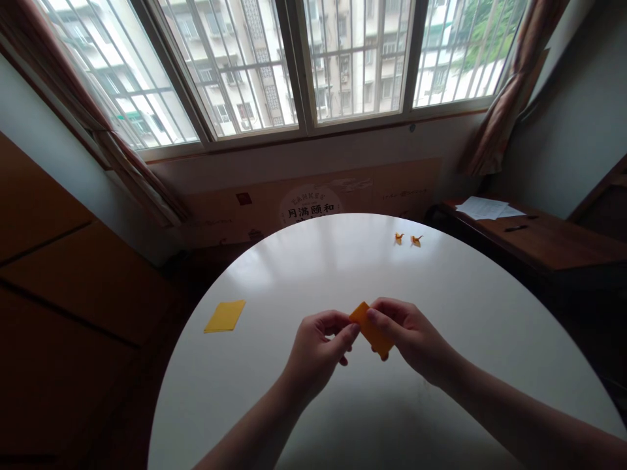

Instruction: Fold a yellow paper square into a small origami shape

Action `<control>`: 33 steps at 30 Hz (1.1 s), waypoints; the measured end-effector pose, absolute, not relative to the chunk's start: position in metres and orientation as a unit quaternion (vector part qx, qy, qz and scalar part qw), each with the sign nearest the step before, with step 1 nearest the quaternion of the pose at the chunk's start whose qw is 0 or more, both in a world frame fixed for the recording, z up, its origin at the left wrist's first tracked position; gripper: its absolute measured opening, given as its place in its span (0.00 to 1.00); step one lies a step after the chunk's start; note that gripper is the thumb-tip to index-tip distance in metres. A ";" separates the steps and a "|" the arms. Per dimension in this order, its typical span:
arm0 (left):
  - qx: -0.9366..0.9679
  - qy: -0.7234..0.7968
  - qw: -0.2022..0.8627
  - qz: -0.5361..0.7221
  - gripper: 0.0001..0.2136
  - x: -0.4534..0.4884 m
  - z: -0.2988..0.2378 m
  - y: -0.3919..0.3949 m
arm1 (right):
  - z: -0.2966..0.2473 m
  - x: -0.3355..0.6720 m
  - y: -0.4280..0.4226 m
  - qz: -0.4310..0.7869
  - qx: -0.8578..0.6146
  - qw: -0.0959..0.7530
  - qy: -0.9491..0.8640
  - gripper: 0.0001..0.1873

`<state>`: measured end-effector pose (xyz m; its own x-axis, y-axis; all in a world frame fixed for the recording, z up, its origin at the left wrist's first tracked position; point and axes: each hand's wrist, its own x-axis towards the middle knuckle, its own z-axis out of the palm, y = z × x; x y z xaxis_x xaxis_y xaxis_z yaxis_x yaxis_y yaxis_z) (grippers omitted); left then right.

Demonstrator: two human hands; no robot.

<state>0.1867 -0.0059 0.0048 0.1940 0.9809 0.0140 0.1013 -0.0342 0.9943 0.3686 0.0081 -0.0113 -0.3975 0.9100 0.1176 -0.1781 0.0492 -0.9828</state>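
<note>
A small folded piece of orange-yellow paper (376, 335) is held up between my two hands, tilted, over the white round table (274, 281). My left hand (321, 346) pinches its left corner between thumb and fingertips. On the other side, my right hand (409, 333) grips the paper with the thumb on its front face and fingers behind. The fingers behind the paper are partly hidden. To the left lies a stack of yellow square paper (225, 316), apart from both hands.
Two small folded paper cranes, one (398, 239) beside the other (416, 241), stand near the table's far right edge. A wooden side table (553, 245) with white sheets (482, 207) and a dark pen-like item is at the right. Barred windows (357, 59) and curtains are beyond.
</note>
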 end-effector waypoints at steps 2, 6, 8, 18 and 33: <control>0.600 0.468 0.478 0.438 0.13 0.185 0.004 -0.005 | -0.010 0.369 0.008 0.617 -0.330 0.437 -0.566 0.22; 0.629 0.465 0.409 0.469 0.12 0.182 0.003 -0.003 | -0.008 0.369 0.007 0.613 -0.347 0.430 -0.565 0.23; 0.629 0.468 0.408 0.467 0.12 0.181 0.003 -0.003 | -0.008 0.369 0.007 0.607 -0.350 0.428 -0.571 0.24; 0.659 0.477 0.383 0.438 0.10 0.183 0.004 -0.006 | -0.007 0.368 0.006 0.578 -0.361 0.420 -0.599 0.22; 0.805 0.339 0.170 0.456 0.08 0.176 0.015 -0.013 | 0.002 0.369 -0.004 0.687 -0.316 0.409 -0.512 0.20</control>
